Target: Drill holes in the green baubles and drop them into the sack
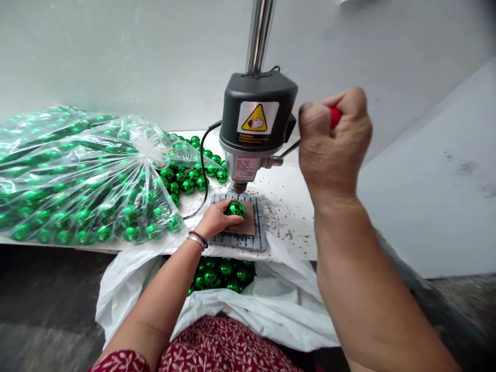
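Note:
A dark grey drill press [258, 111] with a warning label stands on the white table. Under its chuck [239, 187], a shiny green ball [237, 208] rests on a brown board [249, 223] over the grey base plate [258, 243]. My left hand [219, 219] grips this ball from the left, thumb and fingers around it. The drill bit comes down at the ball's top; whether it has entered cannot be made out. My right hand [333, 139] is closed around the red knob [335, 118] of the press lever, to the right of the drill head.
A tied clear bag [89, 181] of green balls fills the table's left side, with loose green balls [189, 181] beside it. A black cable [202, 170] curves left of the press. Dark shavings [284, 219] lie rightward. Below the edge, a white sack [279, 315] holds more balls.

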A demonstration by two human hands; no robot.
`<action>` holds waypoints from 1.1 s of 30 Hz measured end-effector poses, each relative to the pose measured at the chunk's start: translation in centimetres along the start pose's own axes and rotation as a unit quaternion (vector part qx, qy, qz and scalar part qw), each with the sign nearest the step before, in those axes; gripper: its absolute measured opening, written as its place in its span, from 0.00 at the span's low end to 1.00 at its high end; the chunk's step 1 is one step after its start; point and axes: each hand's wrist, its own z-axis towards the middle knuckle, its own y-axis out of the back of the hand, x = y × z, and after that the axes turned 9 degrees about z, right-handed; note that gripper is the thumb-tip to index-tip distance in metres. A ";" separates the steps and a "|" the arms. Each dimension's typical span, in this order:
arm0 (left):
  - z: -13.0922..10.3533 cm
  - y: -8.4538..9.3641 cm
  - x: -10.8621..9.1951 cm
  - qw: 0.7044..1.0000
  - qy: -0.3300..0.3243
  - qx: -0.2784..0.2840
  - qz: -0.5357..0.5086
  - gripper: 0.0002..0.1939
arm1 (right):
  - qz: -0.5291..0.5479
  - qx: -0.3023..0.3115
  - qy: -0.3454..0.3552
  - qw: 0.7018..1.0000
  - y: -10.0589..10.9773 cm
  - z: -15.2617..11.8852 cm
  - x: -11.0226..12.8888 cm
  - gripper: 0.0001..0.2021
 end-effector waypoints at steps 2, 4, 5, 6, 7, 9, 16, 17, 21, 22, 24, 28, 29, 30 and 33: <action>0.1 -0.1 0.2 1.000 -0.002 0.005 -0.009 0.23 | -0.007 -0.011 0.046 0.999 0.5 -1.3 -0.3 0.10; 0.1 -0.1 0.3 1.000 -0.003 0.007 -0.016 0.24 | -0.022 -0.023 0.074 0.997 1.0 -2.6 -0.6 0.10; 0.1 -0.1 0.3 1.000 0.000 0.006 -0.016 0.25 | -0.031 -0.027 0.082 0.996 1.2 -3.2 -0.8 0.09; 0.1 -0.1 0.3 1.000 0.003 0.003 -0.015 0.25 | -0.043 -0.029 0.087 0.995 1.4 -3.8 -1.0 0.09; 0.1 -0.1 0.3 1.000 0.006 0.000 -0.013 0.26 | -0.054 -0.029 0.088 0.994 1.5 -4.4 -1.2 0.10; 0.1 0.0 0.2 1.000 0.002 -0.001 -0.009 0.25 | -0.073 -0.030 0.089 0.993 1.7 -5.3 -1.6 0.10; -0.2 0.0 0.1 1.000 -0.024 0.002 -0.009 0.23 | -0.074 -0.038 0.099 0.992 1.7 -6.6 -2.2 0.12; -0.2 0.0 0.1 1.000 -0.022 0.001 -0.010 0.23 | -0.071 -0.039 0.103 0.991 1.7 -6.7 -2.3 0.12; -0.2 -0.1 0.2 1.000 -0.006 -0.008 -0.016 0.27 | -0.066 -0.039 0.118 0.990 1.7 -7.1 -2.6 0.11; -0.2 -0.2 0.2 1.000 -0.003 -0.009 -0.014 0.27 | -0.067 -0.039 0.119 0.990 1.7 -7.2 -2.7 0.11; -0.2 -0.2 0.3 1.000 -0.004 -0.007 -0.011 0.25 | -0.066 -0.040 0.122 0.990 1.7 -7.5 -3.0 0.11; -0.2 -0.2 0.5 1.000 -0.020 -0.007 -0.022 0.25 | -0.061 -0.040 0.125 0.990 1.7 -8.2 -3.4 0.10; -0.2 -0.3 0.6 0.999 -0.021 -0.010 -0.023 0.25 | -0.060 -0.038 0.122 0.990 1.7 -8.3 -3.5 0.09; -0.2 -0.3 0.6 0.999 -0.020 -0.013 -0.023 0.26 | -0.060 -0.037 0.120 0.990 1.7 -8.5 -3.6 0.09; -0.3 -0.3 0.6 1.000 -0.015 -0.015 -0.022 0.26 | -0.054 -0.037 0.123 0.990 1.6 -8.9 -3.8 0.09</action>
